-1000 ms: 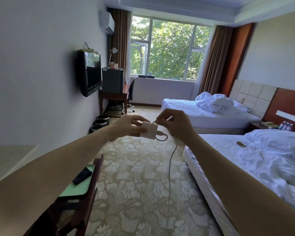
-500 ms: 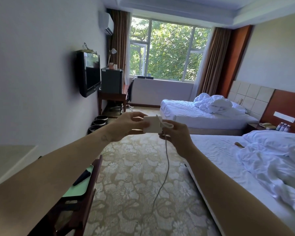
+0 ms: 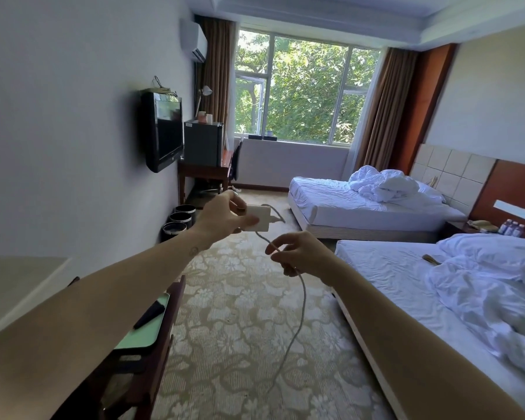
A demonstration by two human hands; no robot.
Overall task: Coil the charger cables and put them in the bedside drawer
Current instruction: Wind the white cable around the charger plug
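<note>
Right hand lowered away from charger, pinching cable, left hand gripping white charger

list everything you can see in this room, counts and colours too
charger adapter: 1, white, held up at centre
cable: 1, pale grey, runs from the adapter and hangs down
carpet: 1, beige floral, floor
near bed: 1, white, unmade, right
far bed: 1, white, unmade, beyond it
window: 1, white-framed, far end
curtains: 2, brown, either side of window
television: 1, black, mounted left
mini fridge: 1, black, beyond television
bins: 3, black, below television
water bottles: 3, clear, far right
tray: 1, green, lower left
remote: 1, black, on tray
left hand: grips adapter
right hand: pinches cable
</note>
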